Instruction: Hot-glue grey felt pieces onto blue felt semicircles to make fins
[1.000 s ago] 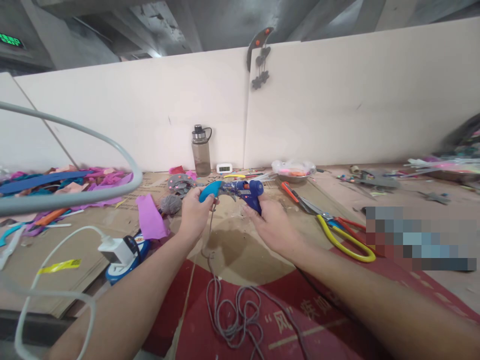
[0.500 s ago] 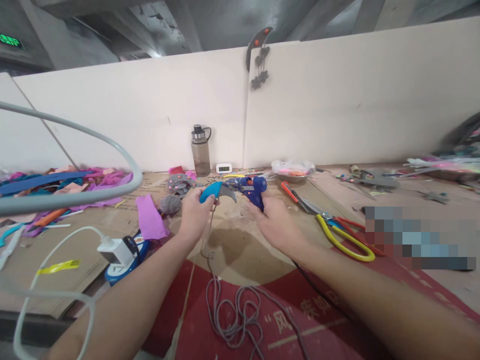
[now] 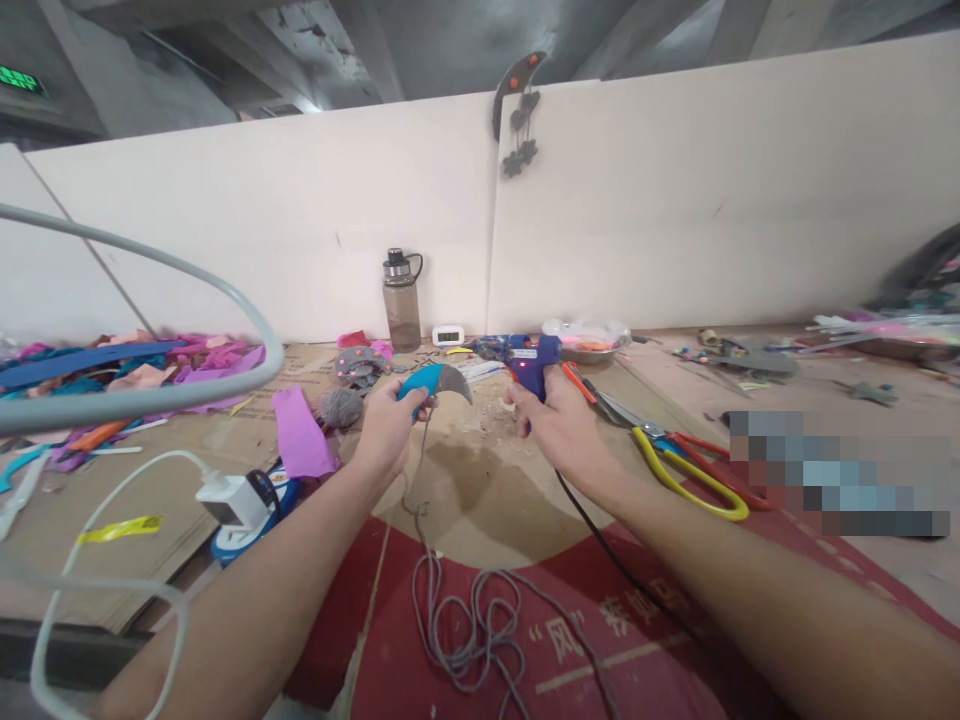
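Both forearms stretch forward over the worktop (image 3: 491,500), palms facing inward, hands level and apart. Left hand (image 3: 394,420): fingers pinching the blue-and-grey felt-like crescent (image 3: 441,380). Right hand (image 3: 555,420): fingers wrapped round the handle of a dark blue plastic glue gun (image 3: 529,365), nozzle aimed left, apart from the crescent, a small red light on its body.

Far edge of worktop runs along a white upright panel (image 3: 300,230); a translucent grey bottle with black lid (image 3: 402,305) and a small white digital clock (image 3: 448,335) stand there. Between the hands, brown cardboard with fine scraps. Toward the near edge, a loose coil of thin grey cord (image 3: 480,635); one strand rises to the left hand. Scissors with yellow and red handles (image 3: 675,491) lie right of the right hand. A black cable (image 3: 600,535) passes below the right wrist toward the near right corner.

Crescent held above the worktop, left of the nozzle: blue at the gripped end, grey toward a pointed tip, curving down right. Part under the fingers hidden.
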`<state>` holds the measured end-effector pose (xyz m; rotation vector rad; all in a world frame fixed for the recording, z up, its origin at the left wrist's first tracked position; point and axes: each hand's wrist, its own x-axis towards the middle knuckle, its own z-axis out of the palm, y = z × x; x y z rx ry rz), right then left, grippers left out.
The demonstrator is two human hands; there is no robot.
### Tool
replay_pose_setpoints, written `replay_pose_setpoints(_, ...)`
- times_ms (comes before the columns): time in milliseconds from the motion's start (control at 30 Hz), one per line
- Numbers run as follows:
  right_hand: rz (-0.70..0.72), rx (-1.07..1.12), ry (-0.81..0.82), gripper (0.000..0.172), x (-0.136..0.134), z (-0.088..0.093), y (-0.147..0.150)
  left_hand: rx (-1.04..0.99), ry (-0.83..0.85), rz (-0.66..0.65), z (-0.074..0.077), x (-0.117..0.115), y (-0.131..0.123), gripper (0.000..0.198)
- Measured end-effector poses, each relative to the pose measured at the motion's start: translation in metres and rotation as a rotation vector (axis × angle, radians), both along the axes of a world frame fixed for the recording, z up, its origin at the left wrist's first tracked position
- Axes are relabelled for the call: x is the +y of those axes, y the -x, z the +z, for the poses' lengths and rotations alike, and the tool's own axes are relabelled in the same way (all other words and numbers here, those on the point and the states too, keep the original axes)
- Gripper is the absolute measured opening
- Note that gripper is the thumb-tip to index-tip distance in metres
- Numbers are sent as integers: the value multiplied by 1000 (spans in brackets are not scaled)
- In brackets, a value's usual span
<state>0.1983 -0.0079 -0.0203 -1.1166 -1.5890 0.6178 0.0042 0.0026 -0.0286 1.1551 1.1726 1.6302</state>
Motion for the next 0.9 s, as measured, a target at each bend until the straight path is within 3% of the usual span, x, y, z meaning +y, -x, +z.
replay_pose_setpoints(167, 63, 234, 248, 14, 39, -23, -12, -73, 64, -91, 0, -1, 1, 18)
replay_pose_setpoints(300, -30, -55, 319, 14, 62, -39, -24, -62, 68, -101, 2, -3, 1, 19)
replay_pose_setpoints(433, -171, -537, 170, 22, 61, -37, -35, -90, 41, -122, 3, -3, 1, 20)
replay_pose_setpoints(533, -315, -620, -12, 26, 45, -24, -35, -116, 13, -124, 5, -3, 0, 19)
replay_pose_setpoints(600, -315, -615, -102, 27, 31, -15, -27, -110, -1, -101, 6, -3, -2, 18)
replay_pose_setpoints(700, -21, -363, -62, 26, 9, -9, 0, -81, -15, -56, 7, -4, -5, 17)
replay_pose_setpoints(767, 127, -43, 109, 18, -3, -11, 24, -59, -27, -22, 6, -5, -7, 17)
replay_pose_setpoints(900, 351, 493, 409, 34, -16, -16, 65, 6, -59, 26, 3, -7, -9, 16)
